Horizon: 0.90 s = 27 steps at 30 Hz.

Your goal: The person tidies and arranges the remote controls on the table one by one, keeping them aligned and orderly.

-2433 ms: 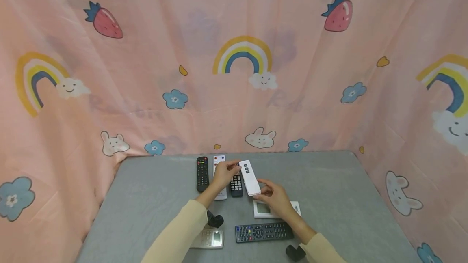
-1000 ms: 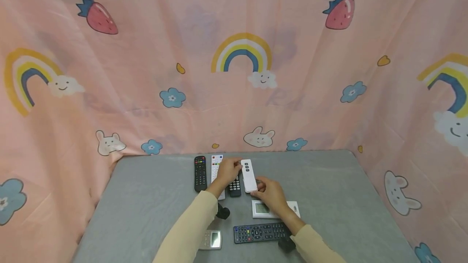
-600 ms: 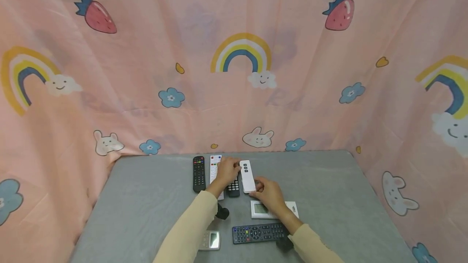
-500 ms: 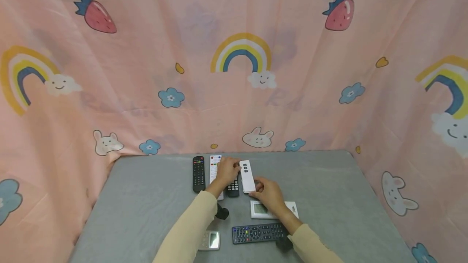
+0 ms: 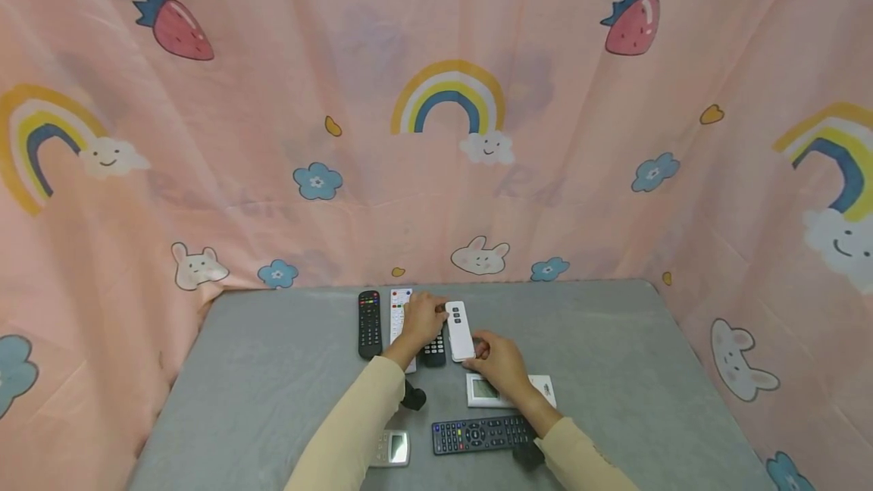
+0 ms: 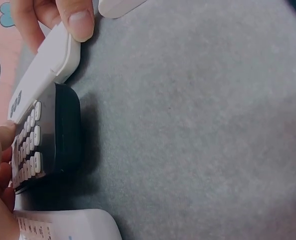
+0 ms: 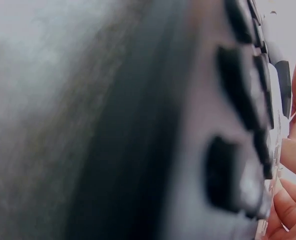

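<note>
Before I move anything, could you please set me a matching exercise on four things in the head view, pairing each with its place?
Column one
1. Silver remote
2. Three-button remote
3. Left hand
4. White remote with a screen

Column two
A. At the button end of another listed thing
B. Partly hidden behind the right hand
C. Partly hidden behind the left sleeve
D. Held between two hands

Right pairs: 1-C, 2-D, 3-A, 4-B.
</note>
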Available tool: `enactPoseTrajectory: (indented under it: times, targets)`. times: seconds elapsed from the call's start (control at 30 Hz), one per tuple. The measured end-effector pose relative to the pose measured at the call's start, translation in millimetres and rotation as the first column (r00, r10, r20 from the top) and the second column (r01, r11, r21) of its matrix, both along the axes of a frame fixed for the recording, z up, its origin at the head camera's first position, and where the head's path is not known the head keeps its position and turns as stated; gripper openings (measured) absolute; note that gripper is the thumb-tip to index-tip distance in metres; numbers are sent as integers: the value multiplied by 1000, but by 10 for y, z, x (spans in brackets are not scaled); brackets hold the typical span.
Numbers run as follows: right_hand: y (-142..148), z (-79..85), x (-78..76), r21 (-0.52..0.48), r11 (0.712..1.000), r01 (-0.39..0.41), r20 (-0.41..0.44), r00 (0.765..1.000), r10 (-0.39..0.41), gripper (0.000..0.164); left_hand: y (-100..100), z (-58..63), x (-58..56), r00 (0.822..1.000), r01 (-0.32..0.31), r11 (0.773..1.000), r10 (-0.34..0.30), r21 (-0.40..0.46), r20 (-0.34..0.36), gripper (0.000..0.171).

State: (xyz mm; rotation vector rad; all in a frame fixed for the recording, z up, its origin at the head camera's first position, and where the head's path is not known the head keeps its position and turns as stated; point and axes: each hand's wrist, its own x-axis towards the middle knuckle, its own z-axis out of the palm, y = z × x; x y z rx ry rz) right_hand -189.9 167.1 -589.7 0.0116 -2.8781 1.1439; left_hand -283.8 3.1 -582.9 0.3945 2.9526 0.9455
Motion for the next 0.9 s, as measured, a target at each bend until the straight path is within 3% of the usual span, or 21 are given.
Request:
enactPoseTrajectory:
  times: [0.53,0.9]
  targets:
    - [-17,23,0,6,1000,-8,3,1000,8,51,0,54,7,999,11,1000,-10,-28,44,32]
    - [82,160,-12,9,998,-69,27,997,69,54,-36,193,-37,994,111,994,-111,10,-21,29]
